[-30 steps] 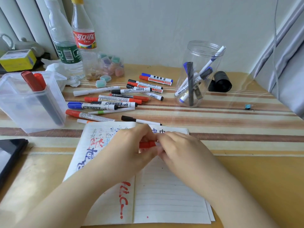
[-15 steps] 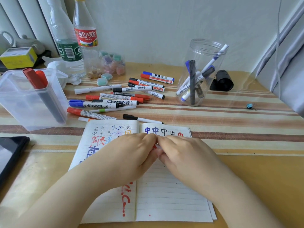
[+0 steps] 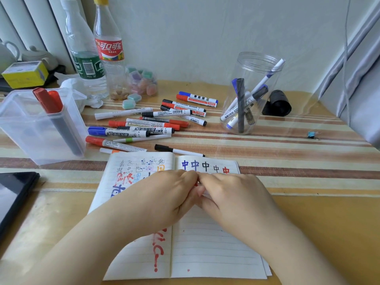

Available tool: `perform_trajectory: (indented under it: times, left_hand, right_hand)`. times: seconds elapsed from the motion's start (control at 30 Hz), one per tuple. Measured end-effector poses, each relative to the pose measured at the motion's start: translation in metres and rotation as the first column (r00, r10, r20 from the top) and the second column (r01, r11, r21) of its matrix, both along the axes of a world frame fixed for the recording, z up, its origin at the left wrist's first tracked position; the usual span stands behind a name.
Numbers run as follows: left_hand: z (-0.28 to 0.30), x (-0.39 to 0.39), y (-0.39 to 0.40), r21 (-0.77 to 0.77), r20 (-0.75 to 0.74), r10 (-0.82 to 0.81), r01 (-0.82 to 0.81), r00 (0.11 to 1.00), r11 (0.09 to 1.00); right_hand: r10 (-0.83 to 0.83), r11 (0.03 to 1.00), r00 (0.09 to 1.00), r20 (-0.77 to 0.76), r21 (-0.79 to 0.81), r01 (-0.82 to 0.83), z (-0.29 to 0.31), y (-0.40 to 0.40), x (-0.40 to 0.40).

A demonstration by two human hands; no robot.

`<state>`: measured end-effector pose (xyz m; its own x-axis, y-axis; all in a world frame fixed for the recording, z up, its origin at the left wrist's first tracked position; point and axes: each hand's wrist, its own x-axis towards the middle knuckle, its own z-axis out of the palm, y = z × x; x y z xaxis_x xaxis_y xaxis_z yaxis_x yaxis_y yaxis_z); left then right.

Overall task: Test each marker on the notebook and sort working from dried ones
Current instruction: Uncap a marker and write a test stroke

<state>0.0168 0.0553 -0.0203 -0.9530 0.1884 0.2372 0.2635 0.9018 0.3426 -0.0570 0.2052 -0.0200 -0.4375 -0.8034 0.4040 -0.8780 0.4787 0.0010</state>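
An open lined notebook lies in front of me, with blue, black and red test marks along its top. Above its middle my left hand and my right hand meet fingertip to fingertip. Together they grip a red marker, of which only a red sliver shows. Behind the notebook several loose markers lie in a pile. A square clear tub at the left holds two red-capped markers. A round clear jar at the back right holds several markers.
Two plastic bottles and a small jar of pastel erasers stand at the back. A black tablet lies at the left edge. A black roll and a blue binder clip sit to the right.
The red cap that showed between my hands a second ago is now almost hidden as the hands have closed together. The view shifted slightly, uncovering the marks at the notebook's top.
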Motion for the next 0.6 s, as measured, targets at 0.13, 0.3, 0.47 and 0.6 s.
perform_trajectory:
  times: [0.13, 0.3, 0.47, 0.6]
  left_hand:
    - [-0.0023, -0.0022, 0.0022, -0.071, -0.071, 0.024, -0.029, 0.997, 0.997]
    - [-0.0016, -0.0032, 0.0053, -0.062, -0.108, 0.025, -0.032, 0.994, 0.998]
    - [0.0001, -0.0024, 0.0071, -0.025, -0.116, 0.007, -0.01, 0.993, 1.0]
    - [0.0009, -0.0028, 0.0053, -0.023, -0.104, -0.003, 0.0, 0.995, 1.0]
  right_hand:
    - [0.044, 0.998, 0.997, 0.059, -0.055, -0.041, -0.0002, -0.002, -0.0047]
    - [0.027, 0.998, 0.996, 0.082, -0.058, -0.023, 0.0014, 0.0041, -0.0023]
    - [0.023, 0.999, 0.996, 0.089, -0.05, -0.018, 0.0029, 0.0077, 0.0006]
    - [-0.009, 0.999, 0.999, 0.053, -0.032, 0.011, 0.0019, 0.0056, 0.0024]
